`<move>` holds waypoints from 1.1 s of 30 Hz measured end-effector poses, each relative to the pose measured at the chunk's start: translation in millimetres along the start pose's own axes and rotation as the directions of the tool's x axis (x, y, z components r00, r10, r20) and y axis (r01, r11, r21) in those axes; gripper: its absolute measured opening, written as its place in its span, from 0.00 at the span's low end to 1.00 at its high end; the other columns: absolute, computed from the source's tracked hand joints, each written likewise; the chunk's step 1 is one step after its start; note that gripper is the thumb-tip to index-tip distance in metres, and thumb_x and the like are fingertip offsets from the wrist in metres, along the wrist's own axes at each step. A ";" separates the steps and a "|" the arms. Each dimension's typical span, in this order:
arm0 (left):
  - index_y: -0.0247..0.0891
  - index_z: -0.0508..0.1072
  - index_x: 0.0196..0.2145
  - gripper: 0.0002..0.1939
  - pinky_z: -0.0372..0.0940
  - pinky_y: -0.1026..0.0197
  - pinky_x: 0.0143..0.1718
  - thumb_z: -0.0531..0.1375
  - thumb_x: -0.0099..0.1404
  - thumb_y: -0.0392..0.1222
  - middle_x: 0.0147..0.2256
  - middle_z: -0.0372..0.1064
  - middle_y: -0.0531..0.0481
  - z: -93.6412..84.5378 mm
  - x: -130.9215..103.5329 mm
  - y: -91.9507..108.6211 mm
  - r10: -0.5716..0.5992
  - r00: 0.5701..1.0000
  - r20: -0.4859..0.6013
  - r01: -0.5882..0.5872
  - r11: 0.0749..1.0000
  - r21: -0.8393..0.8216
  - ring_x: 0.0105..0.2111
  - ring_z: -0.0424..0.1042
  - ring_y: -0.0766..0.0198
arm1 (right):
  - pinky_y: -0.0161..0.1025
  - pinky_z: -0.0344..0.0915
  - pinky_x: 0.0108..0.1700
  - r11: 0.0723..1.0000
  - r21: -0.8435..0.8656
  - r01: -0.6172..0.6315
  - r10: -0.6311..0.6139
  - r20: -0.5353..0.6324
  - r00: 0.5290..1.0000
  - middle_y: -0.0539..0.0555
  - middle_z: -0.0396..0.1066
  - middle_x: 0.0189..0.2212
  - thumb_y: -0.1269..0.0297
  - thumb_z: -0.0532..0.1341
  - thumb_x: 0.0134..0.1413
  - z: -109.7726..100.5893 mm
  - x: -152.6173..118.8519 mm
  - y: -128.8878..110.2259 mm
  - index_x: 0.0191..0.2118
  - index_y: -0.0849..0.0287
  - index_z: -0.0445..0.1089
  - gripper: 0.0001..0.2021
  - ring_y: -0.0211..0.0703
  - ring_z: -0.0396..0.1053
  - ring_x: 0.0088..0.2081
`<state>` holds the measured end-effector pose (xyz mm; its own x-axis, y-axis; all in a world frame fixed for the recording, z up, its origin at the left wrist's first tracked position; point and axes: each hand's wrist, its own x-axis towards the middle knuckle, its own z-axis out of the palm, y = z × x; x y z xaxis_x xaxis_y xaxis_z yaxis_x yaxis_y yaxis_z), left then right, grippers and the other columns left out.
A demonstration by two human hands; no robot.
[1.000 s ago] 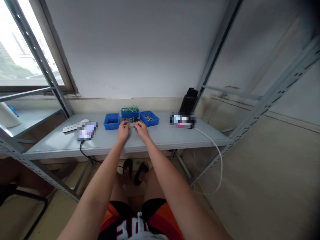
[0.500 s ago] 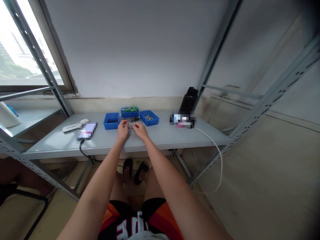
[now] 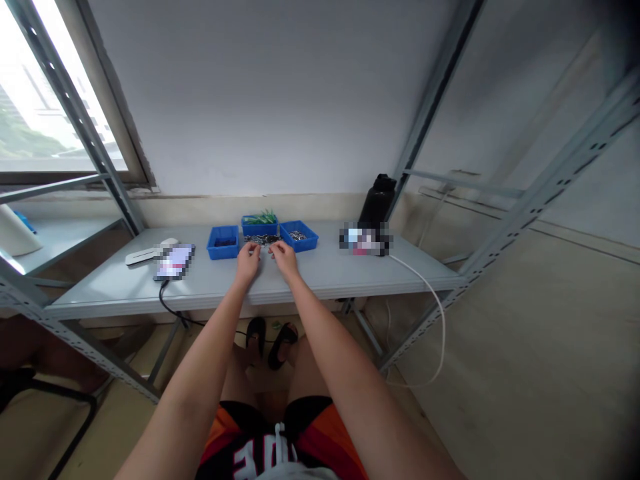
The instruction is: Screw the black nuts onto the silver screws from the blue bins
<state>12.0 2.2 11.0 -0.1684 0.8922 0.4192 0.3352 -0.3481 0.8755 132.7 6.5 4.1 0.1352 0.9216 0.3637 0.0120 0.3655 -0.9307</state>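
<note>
My left hand [image 3: 248,261] is closed, its fingertips pinched together over the tabletop. My right hand [image 3: 283,257] is pinched as well, a small gap to the right of the left one. What either hand holds is too small to make out. Just beyond my fingertips lies a pile of small dark and silvery pieces [image 3: 263,239]. Around it stand three blue bins: the left bin [image 3: 223,253] with dark pieces, the back bin [image 3: 259,228] with green strips, and the right bin [image 3: 306,245] with small silvery parts.
A pixelated phone [image 3: 174,261] with a black cable and a white flat object [image 3: 141,256] lie at the left. At the right are a black bottle [image 3: 377,202] and a blurred device [image 3: 365,240] with a white cable. Metal shelf posts [image 3: 435,93] frame the table [image 3: 330,273].
My hands have moved slightly apart, the right one a little to the right. The bins and the pile look the same.
</note>
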 end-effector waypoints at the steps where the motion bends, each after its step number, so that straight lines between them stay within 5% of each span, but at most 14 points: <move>1: 0.35 0.69 0.32 0.05 0.65 0.63 0.32 0.55 0.63 0.39 0.33 0.70 0.46 0.1 0.0 0.2 -0.003 1.000 0.002 0.003 1.000 0.005 0.30 0.69 0.63 | 0.34 0.63 0.34 1.000 0.005 -0.010 0.010 -0.002 1.000 0.49 0.71 0.26 0.59 0.56 0.48 -0.1 -0.3 -1.3 0.27 0.56 0.66 0.07 0.38 0.67 0.29; 11: 0.35 0.69 0.37 0.07 0.65 0.62 0.32 0.54 0.64 0.39 0.31 0.70 0.48 0.8 -1.9 4.8 -0.029 0.998 0.064 0.027 0.999 0.032 0.25 0.67 0.66 | 0.35 0.65 0.38 0.999 -0.054 0.003 -0.009 -0.114 0.993 0.51 0.72 0.28 0.57 0.54 0.51 -2.0 -0.4 -2.5 0.29 0.57 0.66 0.10 0.41 0.68 0.33; 16: 0.35 0.68 0.41 0.09 0.66 0.60 0.34 0.54 0.63 0.37 0.31 0.69 0.49 1.1 -0.9 0.5 -0.048 0.998 0.036 0.047 0.998 0.035 0.25 0.68 0.66 | 0.36 0.68 0.39 0.994 -0.107 -0.013 -0.004 -0.154 0.988 0.57 0.74 0.42 0.57 0.53 0.54 -2.7 3.4 2.8 0.45 0.59 0.69 0.17 0.42 0.71 0.39; 23: 0.36 0.68 0.41 0.10 0.65 0.60 0.35 0.53 0.61 0.35 0.30 0.68 0.50 1.6 0.1 -3.1 -0.034 0.999 0.037 0.033 0.998 0.044 0.25 0.68 0.65 | 0.40 0.71 0.42 0.995 -0.068 -0.067 0.049 -0.238 0.970 0.60 0.63 0.59 0.62 0.55 0.52 -4.7 8.4 8.9 0.61 0.55 0.60 0.29 0.44 0.71 0.46; 33: 0.36 0.68 0.43 0.12 0.65 0.59 0.36 0.53 0.61 0.35 0.29 0.67 0.52 2.0 0.2 -5.2 -0.035 0.999 0.041 0.033 0.999 0.039 0.25 0.68 0.65 | 0.33 0.71 0.32 0.989 0.006 -0.145 0.141 -0.277 0.951 0.60 0.61 0.60 0.64 0.56 0.50 -5.8 7.5 4.3 0.64 0.54 0.57 0.33 0.43 0.70 0.45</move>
<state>12.0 4.8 6.1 -0.1414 0.9150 0.3780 0.3652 -0.3067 0.8790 139.5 14.3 2.7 0.4046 0.8914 0.2041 -0.0134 0.2290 -0.9733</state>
